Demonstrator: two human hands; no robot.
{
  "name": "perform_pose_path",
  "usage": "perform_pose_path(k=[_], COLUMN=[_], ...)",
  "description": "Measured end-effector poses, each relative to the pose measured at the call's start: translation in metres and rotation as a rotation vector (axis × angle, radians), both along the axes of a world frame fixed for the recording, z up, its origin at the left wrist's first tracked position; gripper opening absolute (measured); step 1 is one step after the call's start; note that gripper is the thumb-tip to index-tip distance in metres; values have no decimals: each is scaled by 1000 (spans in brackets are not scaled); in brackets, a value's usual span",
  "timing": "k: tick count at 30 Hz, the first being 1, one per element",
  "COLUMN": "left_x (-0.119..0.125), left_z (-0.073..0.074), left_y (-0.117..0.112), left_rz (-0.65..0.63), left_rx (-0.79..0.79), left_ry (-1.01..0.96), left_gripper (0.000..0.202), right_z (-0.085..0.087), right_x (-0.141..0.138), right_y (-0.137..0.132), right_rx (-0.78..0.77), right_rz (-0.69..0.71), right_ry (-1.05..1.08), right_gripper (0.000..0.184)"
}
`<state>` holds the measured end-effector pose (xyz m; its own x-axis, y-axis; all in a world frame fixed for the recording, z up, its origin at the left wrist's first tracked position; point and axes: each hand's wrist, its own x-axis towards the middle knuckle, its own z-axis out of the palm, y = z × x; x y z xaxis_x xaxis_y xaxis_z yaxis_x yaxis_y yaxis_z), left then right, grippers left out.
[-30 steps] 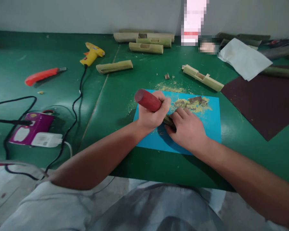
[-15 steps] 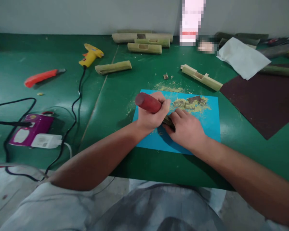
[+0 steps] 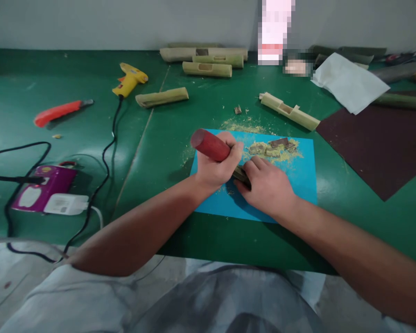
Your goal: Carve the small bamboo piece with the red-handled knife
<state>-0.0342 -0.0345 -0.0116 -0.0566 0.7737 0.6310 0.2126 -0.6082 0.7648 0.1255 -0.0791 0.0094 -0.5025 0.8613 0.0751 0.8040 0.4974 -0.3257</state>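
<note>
My left hand [image 3: 217, 162] is closed in a fist round a tool with a thick red handle [image 3: 210, 144]. The handle's butt points up and to the left, and the working end is hidden. My right hand [image 3: 268, 182] grips a dark piece of bamboo [image 3: 241, 174] close beside the left fist; most of that piece is covered by my fingers. Both hands rest over a blue sheet [image 3: 211, 203]. Just beyond them on the sheet lie pale shavings [image 3: 256, 148] and a flat brown piece [image 3: 280, 142].
A yellow glue gun [image 3: 131, 79], an orange-red cutter [image 3: 60, 113] and a purple power strip [image 3: 46, 187] with cables lie to the left. Cut bamboo tubes [image 3: 207, 69] stand at the back. On the right are another notched tube [image 3: 289, 111], white paper [image 3: 350, 83] and a dark sheet [image 3: 377, 148].
The red handle has tilted slightly farther left and up in my left hand. My right hand keeps its hold on the bamboo piece.
</note>
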Motion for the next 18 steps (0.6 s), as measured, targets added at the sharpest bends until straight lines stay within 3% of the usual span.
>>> perform_pose_path(k=[7, 14, 18], left_x=[-2, 1, 1], left_z=[4, 2, 0], left_y=[4, 5, 6], left_rz=[-101, -49, -37], left_rx=[14, 15, 21], left_ry=[42, -143, -127], left_gripper=[39, 45, 47], right_z=[-6, -4, -1], right_x=[0, -2, -1], right_y=[0, -1, -1], right_rx=[36, 3, -20], right_rz=[61, 44, 34], right_ry=[49, 34, 18], right_gripper=[17, 19, 21])
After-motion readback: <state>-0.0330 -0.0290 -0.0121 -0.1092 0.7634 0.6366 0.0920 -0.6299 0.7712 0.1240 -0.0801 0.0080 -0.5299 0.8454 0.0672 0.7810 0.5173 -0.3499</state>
